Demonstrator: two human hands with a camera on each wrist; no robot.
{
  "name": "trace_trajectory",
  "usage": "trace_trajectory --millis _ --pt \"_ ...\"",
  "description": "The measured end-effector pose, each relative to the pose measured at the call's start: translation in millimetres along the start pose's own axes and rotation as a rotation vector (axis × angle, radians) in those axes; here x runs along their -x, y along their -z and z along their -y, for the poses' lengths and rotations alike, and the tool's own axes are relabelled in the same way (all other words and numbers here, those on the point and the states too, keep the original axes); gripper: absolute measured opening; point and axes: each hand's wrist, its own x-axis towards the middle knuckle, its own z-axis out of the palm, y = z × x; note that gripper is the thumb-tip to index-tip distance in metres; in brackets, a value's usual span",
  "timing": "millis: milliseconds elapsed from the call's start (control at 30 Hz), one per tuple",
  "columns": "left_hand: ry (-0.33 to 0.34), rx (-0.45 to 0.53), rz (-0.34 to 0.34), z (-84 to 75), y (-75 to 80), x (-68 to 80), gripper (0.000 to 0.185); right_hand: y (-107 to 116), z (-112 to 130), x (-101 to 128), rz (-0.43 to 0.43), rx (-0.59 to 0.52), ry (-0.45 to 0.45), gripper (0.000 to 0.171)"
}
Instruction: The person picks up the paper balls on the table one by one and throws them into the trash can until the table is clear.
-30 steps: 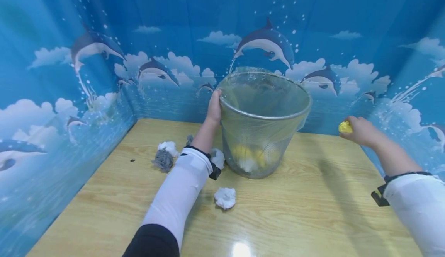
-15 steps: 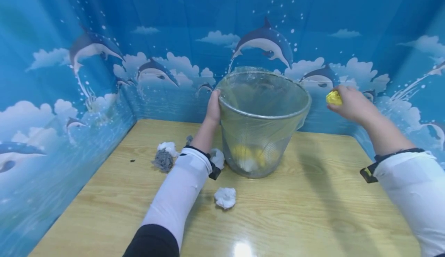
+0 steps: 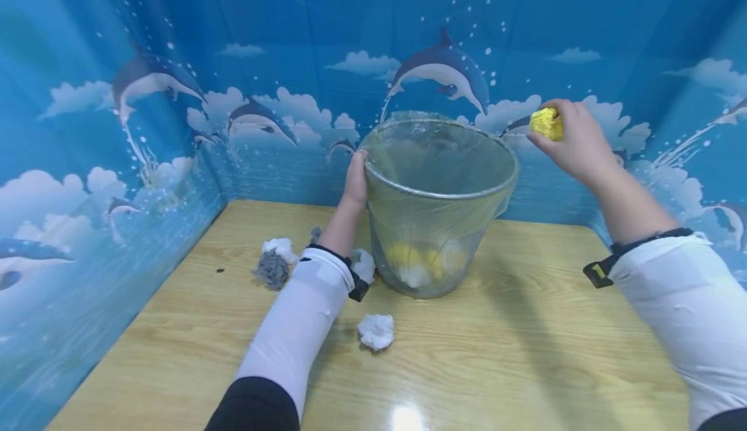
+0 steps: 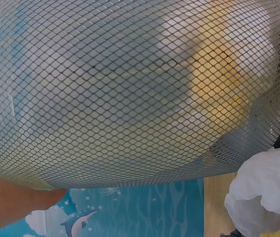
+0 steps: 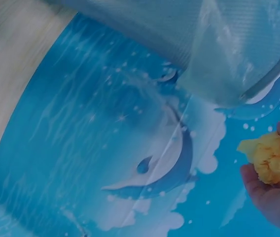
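A mesh wastebasket (image 3: 432,223) lined with a clear plastic bag stands on the table, tilted slightly toward me. My left hand (image 3: 356,178) grips its left side just under the rim, the other fingers hidden behind the mesh. Yellow and white crumpled paper shows through the wall at its bottom. In the air right of the rim, my right hand (image 3: 574,139) pinches a crumpled yellow paper ball (image 3: 546,124) between thumb and fingers. The right wrist view shows the same paper ball (image 5: 270,157) below the basket's rim edge.
A white paper ball (image 3: 376,332) lies in front of the basket. Left of my forearm sit a grey crumpled ball (image 3: 272,269) and a white one (image 3: 281,248). Another white ball (image 3: 363,266) rests against the basket's base. A dolphin-print curtain (image 3: 262,42) encloses the table.
My right hand has risen and moved left toward the basket, carrying the yellow paper ball. The left hand keeps its hold on the basket.
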Motion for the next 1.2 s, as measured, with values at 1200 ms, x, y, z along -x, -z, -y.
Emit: trace_trajectory --millis 1200 --pt "0.01 0.023 0.024 3.5 1.2 -5.9 0.036 -49.2 69.3 -9.4 0.243 -0.093 0.166 0.061"
